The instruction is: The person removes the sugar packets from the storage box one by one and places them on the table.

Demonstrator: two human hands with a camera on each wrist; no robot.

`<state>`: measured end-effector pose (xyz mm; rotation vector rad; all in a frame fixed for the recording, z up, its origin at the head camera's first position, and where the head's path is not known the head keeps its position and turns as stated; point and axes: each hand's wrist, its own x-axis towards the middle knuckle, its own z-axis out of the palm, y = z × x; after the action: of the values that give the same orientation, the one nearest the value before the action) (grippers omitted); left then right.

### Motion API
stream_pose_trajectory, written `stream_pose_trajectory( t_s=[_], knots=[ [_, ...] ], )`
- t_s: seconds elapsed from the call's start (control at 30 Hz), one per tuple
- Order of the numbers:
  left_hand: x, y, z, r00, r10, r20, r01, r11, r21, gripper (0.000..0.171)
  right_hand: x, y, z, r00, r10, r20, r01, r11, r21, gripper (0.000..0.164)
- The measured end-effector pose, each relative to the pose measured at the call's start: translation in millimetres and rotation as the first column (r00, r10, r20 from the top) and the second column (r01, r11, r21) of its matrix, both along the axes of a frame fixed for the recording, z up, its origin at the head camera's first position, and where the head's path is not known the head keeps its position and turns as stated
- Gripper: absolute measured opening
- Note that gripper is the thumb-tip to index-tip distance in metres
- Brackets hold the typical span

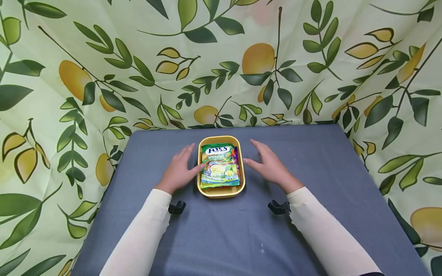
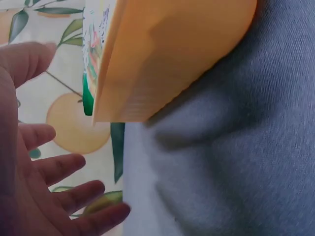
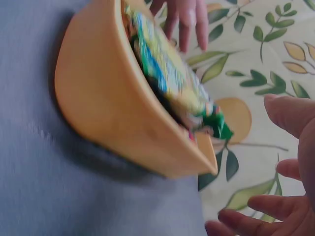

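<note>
A yellow rectangular tub (image 1: 221,194) with rounded corners stands on the table, holding a green and yellow FOX'S candy packet (image 1: 220,168). Along the right side inside, the purple edge of another packet (image 1: 236,155) peeks out from under it. My left hand (image 1: 177,170) is held at the tub's left side with fingers spread, its thumb overlapping the packet in the head view. On the other side, my right hand (image 1: 272,165) has its fingers extended, the thumb tip close to the right rim. Both wrist views show the tub's outer wall (image 2: 162,59) beside loosely extended fingers, with nothing gripped.
A blue-grey cloth (image 1: 224,237) covers the table. Behind it and at both sides hangs a fabric (image 1: 214,92) printed with leaves and fruit. Black wrist-worn devices (image 1: 177,207) show at the inner side of both wrists.
</note>
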<state>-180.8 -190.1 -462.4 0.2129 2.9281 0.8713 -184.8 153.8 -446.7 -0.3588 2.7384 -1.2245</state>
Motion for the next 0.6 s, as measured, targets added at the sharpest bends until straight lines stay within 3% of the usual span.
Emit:
stream_pose_trajectory(
  t_s=[0.17,0.3,0.47,0.6],
  knots=[
    [-0.1,-1.1,-3.9,0.997,0.041,0.058,-0.048,0.989,0.138,0.09,0.6,-13.3,1.6,0.998,0.014,0.057,-0.006,0.991,-0.136,0.082],
    [-0.6,0.6,-9.2,0.995,0.041,0.094,-0.066,0.958,0.279,0.084,0.8,-23.6,3.7,0.987,0.048,0.154,-0.007,0.967,-0.253,0.083],
    [-0.2,3.7,-17.6,0.992,-0.009,0.129,-0.053,0.88,0.471,0.079,1.3,-36.6,4.8,0.961,0.109,0.256,0.0,0.921,-0.39,0.083],
    [-0.7,6.4,-23.1,0.985,-0.031,0.17,-0.075,0.811,0.58,0.078,0.8,-44.6,5.6,0.952,0.12,0.283,-0.001,0.922,-0.388,0.084]
  ],
)
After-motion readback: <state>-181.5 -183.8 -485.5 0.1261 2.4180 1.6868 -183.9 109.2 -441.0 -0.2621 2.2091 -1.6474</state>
